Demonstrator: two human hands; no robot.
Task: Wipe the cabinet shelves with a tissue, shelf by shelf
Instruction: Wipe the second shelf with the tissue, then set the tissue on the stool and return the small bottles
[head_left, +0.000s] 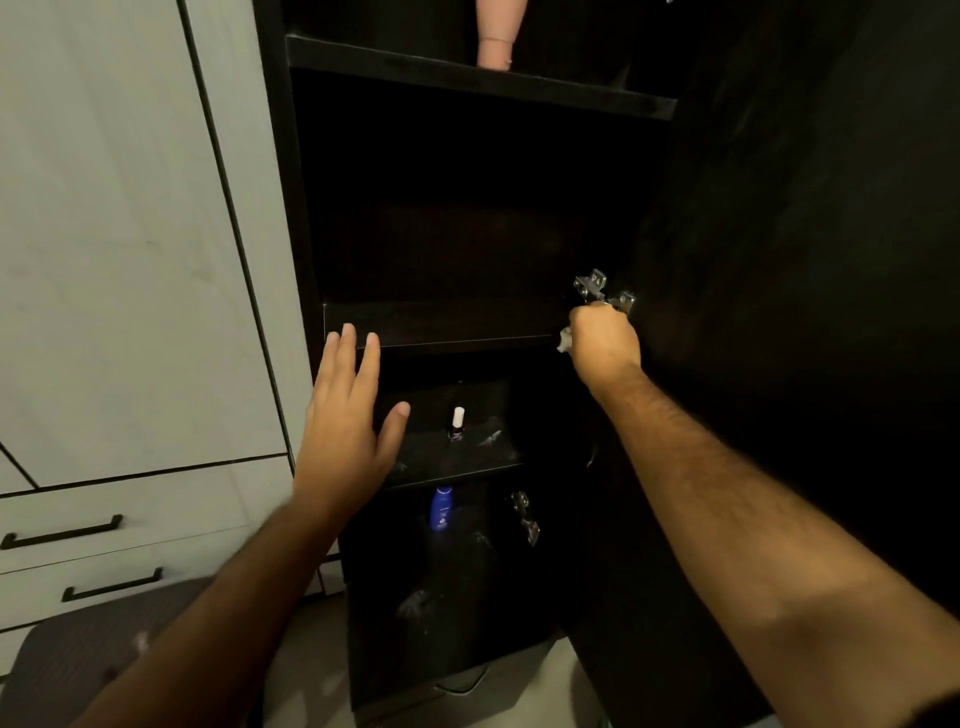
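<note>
- Cabinet (301, 208): tall, black, open at the front, its dark door (805, 260) swung out to the right.
- Middle shelf (441, 325): dark board, bare along its visible front edge; a metal hinge (602, 291) sat at its right end.
- Right hand (605, 340): closed in a fist at the right end of the middle shelf, just below the hinge, fingers clamped on the tissue.
- Tissue (564, 340): white, crumpled, only a small scrap showing at the left side of the fist, against the shelf's front edge.
- Left hand (345, 421): flat and empty, fingers spread apart, fingertips overlapping the left end of the middle shelf's edge; contact could not be told.
- Nail polish bottle (457, 423): small, dark, white cap, upright on the shelf below.
- Blue bottle (441, 509): one shelf lower still.
- Top shelf (467, 75): a pale pink object (496, 41) stood on it, partly cut off.
- Pale cupboards and drawers (130, 312): left of the cabinet.
</note>
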